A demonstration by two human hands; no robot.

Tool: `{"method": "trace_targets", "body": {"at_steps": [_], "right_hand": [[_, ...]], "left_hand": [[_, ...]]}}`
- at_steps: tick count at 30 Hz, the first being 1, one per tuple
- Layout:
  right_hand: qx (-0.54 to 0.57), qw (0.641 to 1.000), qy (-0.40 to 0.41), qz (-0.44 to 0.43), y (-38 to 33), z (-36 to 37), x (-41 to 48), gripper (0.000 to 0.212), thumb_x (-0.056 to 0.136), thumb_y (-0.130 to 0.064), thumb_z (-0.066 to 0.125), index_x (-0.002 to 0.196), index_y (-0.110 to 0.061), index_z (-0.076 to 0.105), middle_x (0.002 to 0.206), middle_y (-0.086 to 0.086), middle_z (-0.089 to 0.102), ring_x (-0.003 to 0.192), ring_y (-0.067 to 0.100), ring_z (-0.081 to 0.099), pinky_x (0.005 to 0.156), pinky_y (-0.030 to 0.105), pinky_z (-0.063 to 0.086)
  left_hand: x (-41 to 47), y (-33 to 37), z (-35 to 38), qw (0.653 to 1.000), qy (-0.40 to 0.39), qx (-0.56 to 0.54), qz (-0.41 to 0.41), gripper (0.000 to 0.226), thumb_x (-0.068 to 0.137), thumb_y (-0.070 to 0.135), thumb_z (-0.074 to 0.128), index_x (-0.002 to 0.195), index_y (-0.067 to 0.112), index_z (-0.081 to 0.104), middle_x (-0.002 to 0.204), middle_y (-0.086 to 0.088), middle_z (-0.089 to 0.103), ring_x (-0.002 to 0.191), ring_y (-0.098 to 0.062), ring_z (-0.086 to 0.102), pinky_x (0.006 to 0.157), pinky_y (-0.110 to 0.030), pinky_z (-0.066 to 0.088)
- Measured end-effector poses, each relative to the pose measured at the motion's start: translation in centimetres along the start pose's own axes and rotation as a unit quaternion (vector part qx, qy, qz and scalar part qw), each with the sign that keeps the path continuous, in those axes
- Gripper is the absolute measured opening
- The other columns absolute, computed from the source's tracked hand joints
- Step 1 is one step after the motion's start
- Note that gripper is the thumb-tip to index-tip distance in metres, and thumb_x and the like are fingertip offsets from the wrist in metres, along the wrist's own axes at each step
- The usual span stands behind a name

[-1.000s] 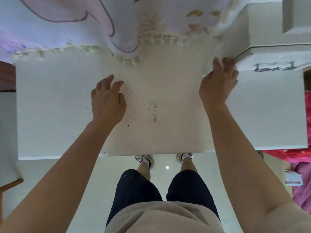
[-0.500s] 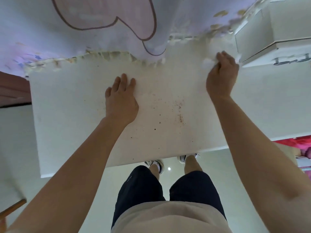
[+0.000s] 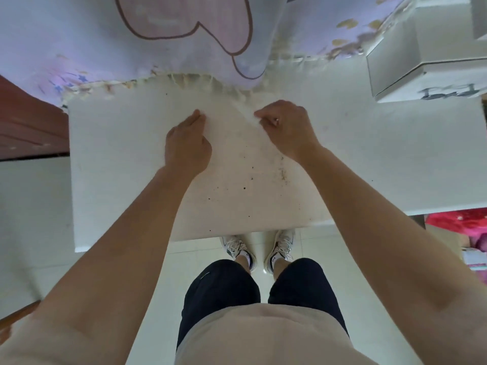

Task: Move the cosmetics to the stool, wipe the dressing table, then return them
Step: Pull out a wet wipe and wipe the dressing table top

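The white dressing table [image 3: 118,180] fills the middle of the view, and no cosmetics are on it. Brown specks and a smear of dirt [image 3: 283,173] lie near its middle. My right hand [image 3: 288,130] pinches a thin white tissue [image 3: 249,115] against the tabletop near the back edge. My left hand [image 3: 188,143] lies just to the left of it, with its fingertips at the tissue's left side. White on white hides whether those fingers hold the tissue. The stool is out of view.
A pale cartoon-print cloth [image 3: 158,48] with a fringed hem hangs over the table's back edge. A white drawer box [image 3: 411,67] stands at the back right. Brown wooden furniture [image 3: 29,127] is at the left and red fabric [image 3: 458,222] at the right. My legs and shoes are below the front edge.
My right hand has moved left from beside the drawer box to the table's middle with the tissue. My left hand has shifted right and its flat fingers have bent toward the tissue.
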State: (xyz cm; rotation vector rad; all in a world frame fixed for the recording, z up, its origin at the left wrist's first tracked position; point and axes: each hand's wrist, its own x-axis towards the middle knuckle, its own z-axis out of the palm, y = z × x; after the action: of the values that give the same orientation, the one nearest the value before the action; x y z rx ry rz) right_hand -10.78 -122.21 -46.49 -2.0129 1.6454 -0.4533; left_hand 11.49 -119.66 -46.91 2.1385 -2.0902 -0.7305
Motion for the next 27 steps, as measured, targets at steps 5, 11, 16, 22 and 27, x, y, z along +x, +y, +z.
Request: {"method": "trace_targets", "body": {"at_steps": [5,11,16,22,27], "right_hand": [[0.018,0.938,0.201,0.282,8.3,-4.7,-3.2,0.03,0.096,-0.016,0.051,0.12,-0.016,0.068,0.121,0.008,0.057,0.108,0.025,0.06,0.093,0.022,0.042],[-0.167,0.974,0.001,0.151,3.5,0.6,-3.1,0.05,0.09,-0.001,0.043,0.138,-0.011,0.045,0.133,0.016,0.042,0.112,0.037,0.047,0.091,0.043,0.043],[-0.055,0.991,-0.112,-0.045,-3.2,3.5,-4.5,0.049,0.092,-0.001,0.043,0.136,-0.018,0.056,0.128,0.009,0.049,0.113,0.031,0.046,0.094,0.037,0.039],[0.106,0.99,0.032,0.085,1.3,-1.0,-7.5,0.043,0.097,-0.01,0.044,0.139,-0.018,0.054,0.128,0.01,0.049,0.112,0.029,0.055,0.094,0.034,0.045],[0.04,0.944,0.136,0.298,8.2,-4.2,-9.5,0.052,0.097,-0.016,0.044,0.149,-0.018,0.038,0.135,0.013,0.046,0.119,0.029,0.052,0.101,0.033,0.037]], "left_hand": [[-5.9,-1.3,1.1,0.994,0.093,0.026,-0.049,0.054,0.092,0.003,0.042,0.146,0.007,0.042,0.158,-0.016,0.027,0.145,-0.035,0.025,0.116,-0.049,0.024],[-11.1,-0.2,1.6,0.992,0.059,0.061,-0.097,0.055,0.09,0.0,0.043,0.145,0.007,0.043,0.158,-0.019,0.026,0.143,-0.036,0.028,0.112,-0.053,0.028],[-13.5,1.1,1.0,0.987,0.04,0.099,-0.119,0.061,0.091,0.001,0.044,0.15,0.012,0.035,0.161,-0.021,0.014,0.137,-0.041,0.034,0.105,-0.052,0.033],[-13.9,0.1,1.7,0.985,-0.013,0.154,-0.077,0.057,0.095,0.012,0.042,0.151,0.01,0.032,0.16,-0.023,0.014,0.145,-0.043,0.018,0.106,-0.06,0.032],[-13.2,-2.4,1.8,0.981,-0.065,0.154,-0.095,0.056,0.099,0.022,0.035,0.154,0.019,0.022,0.163,-0.013,0.007,0.149,-0.036,0.008,0.112,-0.063,0.019]]}}
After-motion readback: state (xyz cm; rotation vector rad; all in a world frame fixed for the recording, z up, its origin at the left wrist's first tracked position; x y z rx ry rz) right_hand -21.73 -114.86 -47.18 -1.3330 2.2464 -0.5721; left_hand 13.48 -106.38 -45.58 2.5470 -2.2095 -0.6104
